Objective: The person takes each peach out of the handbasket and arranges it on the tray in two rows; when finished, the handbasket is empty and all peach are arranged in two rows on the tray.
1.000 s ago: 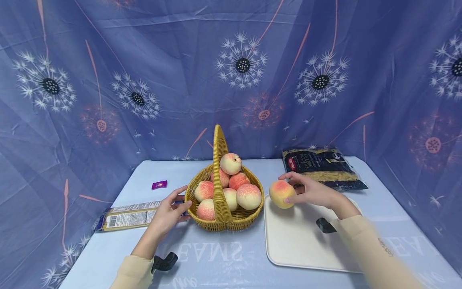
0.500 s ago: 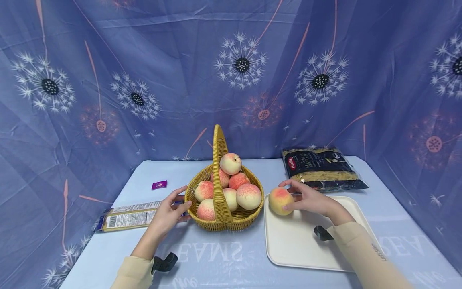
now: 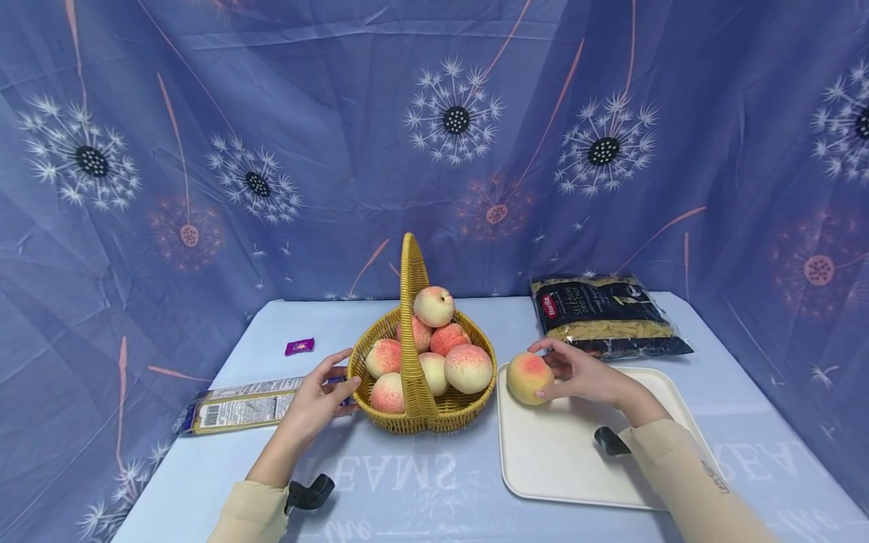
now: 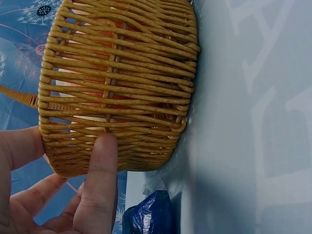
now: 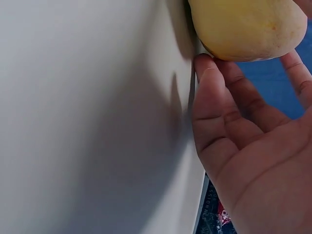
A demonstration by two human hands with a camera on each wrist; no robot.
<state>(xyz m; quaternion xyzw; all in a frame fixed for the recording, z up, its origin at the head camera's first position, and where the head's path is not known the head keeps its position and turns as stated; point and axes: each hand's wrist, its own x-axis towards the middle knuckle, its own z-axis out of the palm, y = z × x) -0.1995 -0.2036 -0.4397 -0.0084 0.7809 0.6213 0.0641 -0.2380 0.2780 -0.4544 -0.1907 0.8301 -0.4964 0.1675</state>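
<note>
Pinching the peach [image 3: 526, 378] between thumb and fingers of my right hand [image 3: 585, 381], at far-left corner of the tray [image 3: 563, 452]. Open room runs toward me. The basket [image 3: 388, 416] sits just beside its left edge, pasta bag [image 3: 600, 309] past the far one. My left hand [image 3: 322, 396]: fingers spread, touching basket.

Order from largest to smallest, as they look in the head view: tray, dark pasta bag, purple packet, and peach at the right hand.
Tray, partly covered
Dark pasta bag
Peach at the right hand
Purple packet
</note>
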